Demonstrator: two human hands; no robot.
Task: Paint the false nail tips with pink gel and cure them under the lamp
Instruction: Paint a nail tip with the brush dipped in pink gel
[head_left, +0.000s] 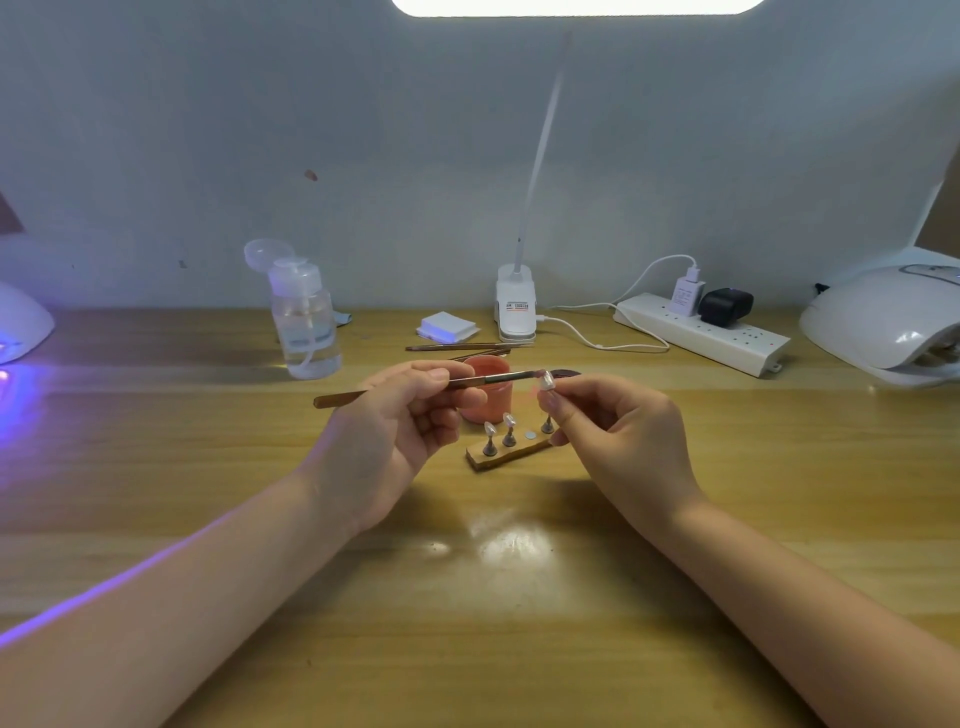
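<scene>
Painting one false nail tip, mid-frame

Left hand (400, 415) pinches the gel brush (415, 387); right hand (608, 426) pinches a stand peg, its nail tip (548, 381) at the bristles. Three tips wait on the wooden holder (511, 451); behind, the pink gel pot (485, 387). Next, likely even strokes, then the glowing cure lamp (21, 327), far left.

- We see a bright white lamp panel (574, 6) at the top edge, blown out to pure white.
- Its glare pools on the glossy counter (514, 543) between the forearms.
- Violet light spills from the curing lamp (21, 325) at far left and streaks along the left forearm.
- Soft shadows lie under both hands.
- Wide-angle distortion bends the edges; the picture is slightly soft overall.
</scene>
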